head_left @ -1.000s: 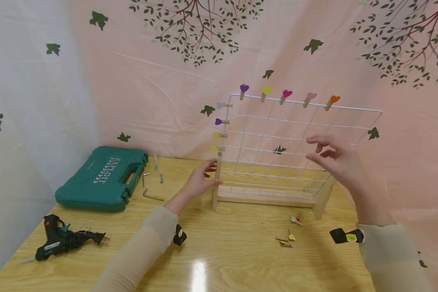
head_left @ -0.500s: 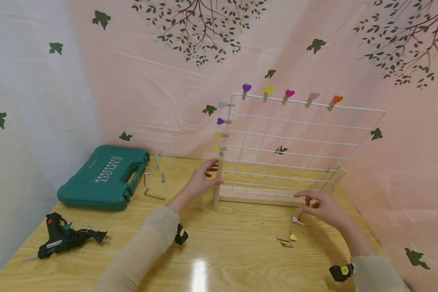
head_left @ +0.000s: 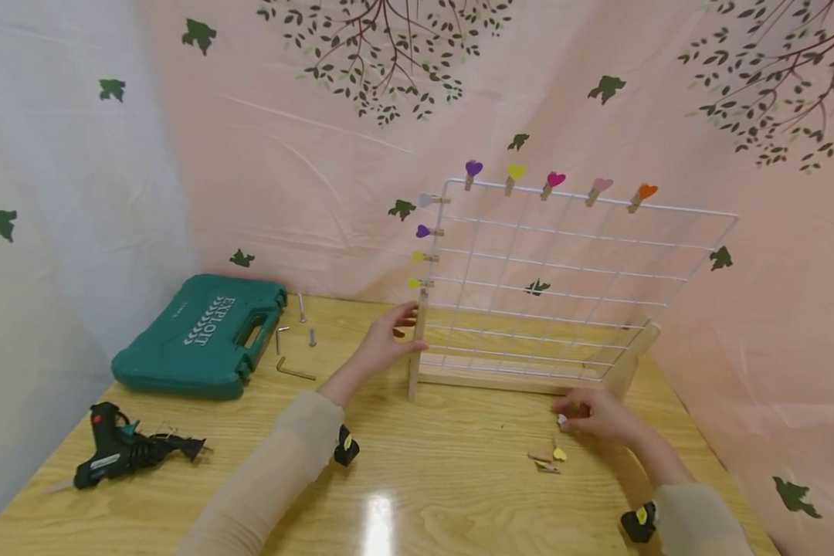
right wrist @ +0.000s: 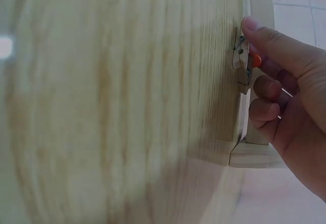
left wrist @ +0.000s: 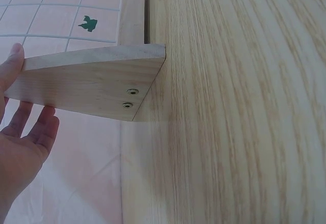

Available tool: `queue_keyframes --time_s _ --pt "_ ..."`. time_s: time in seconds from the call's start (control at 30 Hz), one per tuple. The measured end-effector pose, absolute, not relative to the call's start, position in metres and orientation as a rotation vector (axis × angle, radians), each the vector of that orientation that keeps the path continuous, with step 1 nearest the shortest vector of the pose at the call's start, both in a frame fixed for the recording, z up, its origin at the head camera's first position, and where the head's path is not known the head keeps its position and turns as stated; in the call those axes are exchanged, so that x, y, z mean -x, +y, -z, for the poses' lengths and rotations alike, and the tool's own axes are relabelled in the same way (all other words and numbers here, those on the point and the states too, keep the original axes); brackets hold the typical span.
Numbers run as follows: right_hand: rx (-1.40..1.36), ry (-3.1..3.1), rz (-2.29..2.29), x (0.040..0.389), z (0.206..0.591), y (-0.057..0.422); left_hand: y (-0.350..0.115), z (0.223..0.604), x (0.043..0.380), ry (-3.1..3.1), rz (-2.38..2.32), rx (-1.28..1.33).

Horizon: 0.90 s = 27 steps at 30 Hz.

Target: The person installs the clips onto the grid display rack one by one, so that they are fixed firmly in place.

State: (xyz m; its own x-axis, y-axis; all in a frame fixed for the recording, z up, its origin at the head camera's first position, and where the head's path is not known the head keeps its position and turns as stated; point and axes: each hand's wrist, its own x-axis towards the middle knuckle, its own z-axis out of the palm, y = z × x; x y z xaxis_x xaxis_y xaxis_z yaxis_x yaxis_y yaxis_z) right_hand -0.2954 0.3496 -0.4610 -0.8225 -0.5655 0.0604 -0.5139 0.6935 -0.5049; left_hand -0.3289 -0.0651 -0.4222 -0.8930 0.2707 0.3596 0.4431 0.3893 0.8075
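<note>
My left hand holds the left wooden side panel of a stand, thumb on one edge and fingers at the opposite edge. The stand carries a white wire grid. Heart clothespins line its top edge, including an orange one, and several run down its left edge, including a purple one. Low at the stand's front right, my right hand pinches a small wooden clothespin with an orange heart, partly hidden by the fingers. A pale heart clothespin lies at the thumb.
Several more small clothespins lie nearer on the table. Left stand a green tool case and a black glue gun with its cord. Bolts and hex keys lie beside the case. A printed cloth hangs behind.
My right hand has come down from in front of the grid's right side to the clothespins on the table, its fingers closing there. The left hand stays on the side panel.
</note>
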Motion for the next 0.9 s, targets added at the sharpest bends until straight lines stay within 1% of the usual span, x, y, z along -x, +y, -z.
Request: queue_keyframes --time_s 0.23,0.6,0.77,0.9 --pt "0.862 2.764 0.785 0.296 0.46 0.347 -0.066 0.422 0.329 -2.496 1.519 0.622" --pt "0.943 2.799 0.802 0.295 0.456 0.343 -0.064 0.422 0.329 -2.495 1.502 0.631" --pt "0.941 2.772 0.93 0.291 0.437 0.338 -0.063 0.421 0.328 -2.496 1.512 0.625" --pt "0.912 2.76 1.112 0.287 0.406 0.335 -0.064 0.422 0.329 -2.496 1.508 0.624"
